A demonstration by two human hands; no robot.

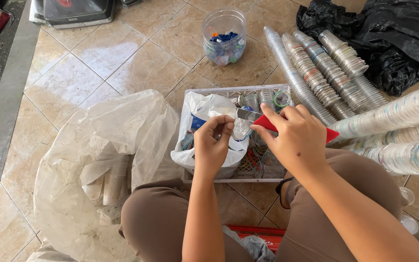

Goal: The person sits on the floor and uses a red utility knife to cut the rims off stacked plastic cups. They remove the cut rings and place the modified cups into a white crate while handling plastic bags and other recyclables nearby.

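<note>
Over the white crate (204, 91), both hands work close together. Right hand (294, 138): grip closed on a red-handled knife (270, 123), metal blade pointing left toward the other hand. Left hand (212, 145): fingertips pinched shut on a clear plastic cup (236, 123), held just above the crate's middle; blade tip touches or nearly touches the cup, can't tell which.

Crate sits on the tiled floor (122, 53) between the person's knees, near edge against the legs. Its left half is filled by a white plastic bag (200, 109), mouth open, bits of plastic inside. Right half holds loose clear cups and lids, contents hard to make out behind the hands.

Left of the crate, touching its left side: a big clear plastic sack (98, 145) slumped on the floor, a few stacked cups visible through it near the person's left knee.

Beyond the crate's far edge: a clear round jar (224, 34) with blue and mixed-colour caps in it, standing upright, apart from the crate.

Right of the crate: long nested stacks of clear cups (316, 73) lying on the floor, fanning toward the far right; more stacks (403, 131) lying crosswise by the right knee. Black plastic bag (394, 34) crumpled in the far right corner of the floor.

Person wears brown trousers (156, 218), sitting low.
</note>
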